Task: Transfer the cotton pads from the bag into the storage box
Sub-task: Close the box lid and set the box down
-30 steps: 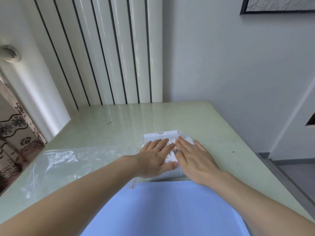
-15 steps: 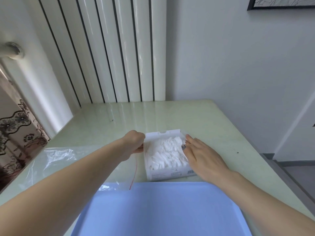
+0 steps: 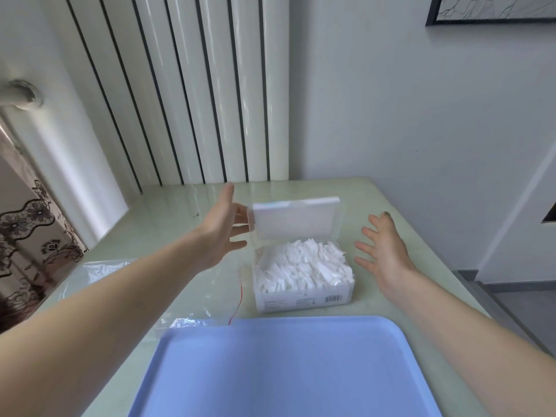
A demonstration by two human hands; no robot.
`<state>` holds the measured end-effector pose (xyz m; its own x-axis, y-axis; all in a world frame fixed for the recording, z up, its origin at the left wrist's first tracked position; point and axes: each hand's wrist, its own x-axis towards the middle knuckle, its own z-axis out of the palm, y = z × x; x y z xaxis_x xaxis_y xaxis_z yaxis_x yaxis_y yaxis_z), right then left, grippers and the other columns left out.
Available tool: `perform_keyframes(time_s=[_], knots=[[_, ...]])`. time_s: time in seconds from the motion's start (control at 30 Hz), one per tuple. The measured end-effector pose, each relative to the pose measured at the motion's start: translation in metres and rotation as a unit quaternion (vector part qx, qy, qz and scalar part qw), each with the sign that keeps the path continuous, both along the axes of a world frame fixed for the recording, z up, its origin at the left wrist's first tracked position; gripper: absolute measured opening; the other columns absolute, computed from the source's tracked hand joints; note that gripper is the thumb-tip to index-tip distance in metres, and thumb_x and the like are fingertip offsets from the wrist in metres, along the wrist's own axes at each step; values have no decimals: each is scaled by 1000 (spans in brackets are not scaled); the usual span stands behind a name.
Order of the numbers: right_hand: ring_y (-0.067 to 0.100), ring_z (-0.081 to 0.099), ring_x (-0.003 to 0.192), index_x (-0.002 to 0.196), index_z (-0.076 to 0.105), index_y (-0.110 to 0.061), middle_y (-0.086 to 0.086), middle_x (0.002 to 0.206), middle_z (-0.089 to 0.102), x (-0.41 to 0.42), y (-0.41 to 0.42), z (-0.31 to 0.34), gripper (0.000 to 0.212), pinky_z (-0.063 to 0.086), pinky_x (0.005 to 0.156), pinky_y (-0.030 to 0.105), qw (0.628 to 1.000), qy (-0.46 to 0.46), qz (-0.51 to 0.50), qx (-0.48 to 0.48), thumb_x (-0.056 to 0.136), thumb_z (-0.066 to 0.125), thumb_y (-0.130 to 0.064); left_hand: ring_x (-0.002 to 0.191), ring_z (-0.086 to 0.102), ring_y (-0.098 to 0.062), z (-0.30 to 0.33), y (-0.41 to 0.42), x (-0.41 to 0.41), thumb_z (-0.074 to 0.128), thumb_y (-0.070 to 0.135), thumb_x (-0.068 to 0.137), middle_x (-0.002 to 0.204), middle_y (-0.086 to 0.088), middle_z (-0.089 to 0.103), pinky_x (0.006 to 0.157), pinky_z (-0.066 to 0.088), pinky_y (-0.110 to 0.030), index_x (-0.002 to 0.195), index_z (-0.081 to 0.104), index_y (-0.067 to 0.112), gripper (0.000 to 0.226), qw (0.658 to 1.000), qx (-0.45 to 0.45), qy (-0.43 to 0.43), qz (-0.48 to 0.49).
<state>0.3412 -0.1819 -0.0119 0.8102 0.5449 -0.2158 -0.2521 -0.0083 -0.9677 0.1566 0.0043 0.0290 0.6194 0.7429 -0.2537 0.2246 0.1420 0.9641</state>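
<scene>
Storage box (image 3: 304, 284) is packed w/ cotton pads (image 3: 301, 266), lid (image 3: 296, 218) up. My left hand (image 3: 222, 230) and right hand (image 3: 382, 251) sit either side, both grips spread, holding nothing, prob to shut it.

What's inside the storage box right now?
The storage box is packed with white cotton pads up to its rim, its lid standing open. Whatever lies beneath the top layer is hidden.

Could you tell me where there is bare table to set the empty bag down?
Bare table lies behind the left hand, toward the radiator. Crowded: storage box between both hands, blue tray in front, plastic bag at left.
</scene>
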Motion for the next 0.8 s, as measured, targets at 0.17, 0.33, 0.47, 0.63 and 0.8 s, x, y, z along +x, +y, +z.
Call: perform_keyframes(time_s=[0.17, 0.33, 0.47, 0.63, 0.8], knots=[[26, 40, 141, 148, 41, -31, 4, 155, 39, -14, -6, 1, 59, 32, 116, 45, 992, 6, 108, -57, 101, 22, -60, 125, 51, -19, -6, -36, -14, 47, 69, 92, 137, 1, 52, 108, 40, -39, 131, 51, 20, 63, 959, 187, 155, -142], [18, 48, 129, 139, 50, -26, -2, 142, 52, -37, -11, -5, 52, 32, 110, 34, 957, -145, 145, -207, 102, 25, -53, 148, 15, -25, -37, -69, -17, 64, 58, 87, 154, -5, 17, 113, 28, -38, 154, 17, 26, 88, 845, 378, 301, -229], [24, 49, 95, 95, 50, -18, 2, 96, 54, -45, -15, -10, 36, 38, 81, 37, 901, -305, 161, -264, 104, 26, -44, 145, 15, -36, -61, -71, -18, 48, 45, 100, 150, -20, 18, 111, 32, -39, 152, 15, 13, 69, 750, 513, 344, -238], [26, 48, 89, 90, 37, -16, 6, 99, 51, -46, -16, -18, 26, 38, 74, 37, 863, -377, 160, -298, 105, 29, -37, 144, 23, -42, -72, -72, -23, 27, 50, 105, 156, -33, 16, 104, 41, -39, 155, 4, 4, 72, 574, 678, 410, -206], [25, 42, 134, 155, 18, -11, 8, 154, 36, -46, -21, -28, 58, 36, 103, 35, 848, -387, 183, -312, 106, 27, -41, 143, 27, -38, -73, -69, -25, 23, 52, 106, 158, -28, 17, 98, 48, -38, 155, 7, 8, 68, 546, 701, 404, -218]])
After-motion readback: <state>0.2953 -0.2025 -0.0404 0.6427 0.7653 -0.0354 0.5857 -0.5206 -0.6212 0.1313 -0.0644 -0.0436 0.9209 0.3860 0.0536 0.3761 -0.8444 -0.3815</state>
